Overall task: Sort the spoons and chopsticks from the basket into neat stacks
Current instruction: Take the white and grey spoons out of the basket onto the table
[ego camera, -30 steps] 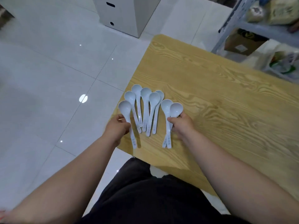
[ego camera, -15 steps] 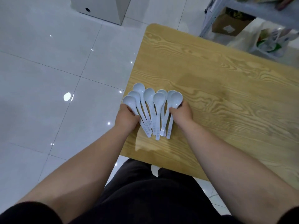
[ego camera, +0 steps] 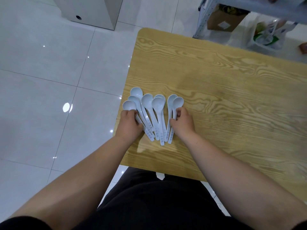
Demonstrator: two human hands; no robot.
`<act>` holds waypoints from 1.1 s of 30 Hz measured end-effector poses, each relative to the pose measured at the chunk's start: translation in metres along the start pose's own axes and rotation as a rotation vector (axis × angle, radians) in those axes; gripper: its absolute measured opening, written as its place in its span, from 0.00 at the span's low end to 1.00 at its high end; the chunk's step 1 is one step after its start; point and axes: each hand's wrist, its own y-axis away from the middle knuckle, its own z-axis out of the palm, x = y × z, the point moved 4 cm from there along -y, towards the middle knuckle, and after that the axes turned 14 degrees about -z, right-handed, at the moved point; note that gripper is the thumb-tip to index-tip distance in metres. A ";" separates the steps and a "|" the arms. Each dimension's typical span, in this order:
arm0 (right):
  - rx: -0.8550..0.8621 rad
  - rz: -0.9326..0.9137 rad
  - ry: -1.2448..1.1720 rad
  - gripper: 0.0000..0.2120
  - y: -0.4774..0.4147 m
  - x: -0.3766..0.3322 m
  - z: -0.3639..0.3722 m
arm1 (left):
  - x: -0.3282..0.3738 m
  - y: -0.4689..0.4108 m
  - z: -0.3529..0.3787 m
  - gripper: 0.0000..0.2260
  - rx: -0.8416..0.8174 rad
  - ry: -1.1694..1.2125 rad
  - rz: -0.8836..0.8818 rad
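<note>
On the light wood-grain table, near left corner, pale blue plastic soup spoons are fanned out. Outermost handles are gripped by curled fingers of left hand and right hand, likely so the fan gets squeezed into one stack.

Both hands hold a fan of spoons at the corner of a table.
The pale spoons lie bowls away, their handles converging toward the person. The left hand curls over the leftmost handles and the right hand pinches the two rightmost. A tiled floor lies left, with a shelf beyond.
</note>
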 end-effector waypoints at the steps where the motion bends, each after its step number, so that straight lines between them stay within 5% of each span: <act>1: -0.025 0.001 0.011 0.19 0.001 0.002 0.001 | 0.000 0.002 0.001 0.19 -0.013 -0.019 0.014; 10: -0.201 -0.040 0.053 0.28 0.015 -0.005 -0.016 | 0.003 0.006 -0.009 0.24 -0.068 -0.156 0.043; 15: -0.196 -0.090 0.085 0.23 0.053 -0.009 -0.054 | 0.026 0.034 -0.015 0.27 -0.087 -0.180 0.183; 20: -0.074 -0.097 -0.083 0.06 0.122 0.015 -0.105 | 0.064 0.088 0.002 0.19 -0.274 -0.045 0.347; 27: 0.289 0.022 -0.332 0.09 0.258 0.112 -0.180 | 0.125 0.184 0.070 0.12 -0.491 -0.074 0.524; 33: 0.420 0.115 -0.396 0.11 0.378 0.209 -0.233 | 0.189 0.280 0.160 0.13 -0.516 -0.107 0.636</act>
